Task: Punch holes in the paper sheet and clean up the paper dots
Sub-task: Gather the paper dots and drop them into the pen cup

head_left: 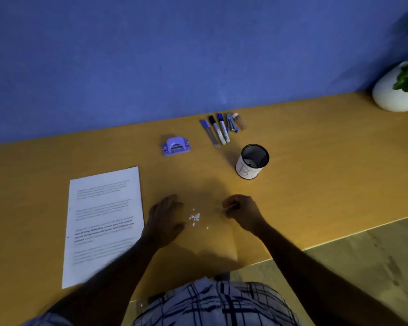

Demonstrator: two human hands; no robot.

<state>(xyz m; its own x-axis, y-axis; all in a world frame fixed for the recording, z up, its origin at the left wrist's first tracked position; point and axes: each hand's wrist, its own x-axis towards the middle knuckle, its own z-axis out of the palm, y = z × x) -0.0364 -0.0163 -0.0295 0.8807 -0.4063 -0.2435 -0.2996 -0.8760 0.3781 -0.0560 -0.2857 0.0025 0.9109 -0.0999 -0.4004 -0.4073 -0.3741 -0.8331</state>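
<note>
A printed white paper sheet lies flat on the wooden desk at the left. Behind it stands a purple hole punch. A small heap of white paper dots lies on the desk between my hands, with a few strays beside it. My left hand rests on the desk just left of the dots, fingers spread and fairly straight. My right hand is to the right of the dots with its fingers curled in; whether it pinches any dots is hidden.
A black mesh cup with a white label stands behind my right hand. Several pens and markers lie in a row near the blue wall. A white plant pot stands at the far right. The desk edge runs diagonally at the right.
</note>
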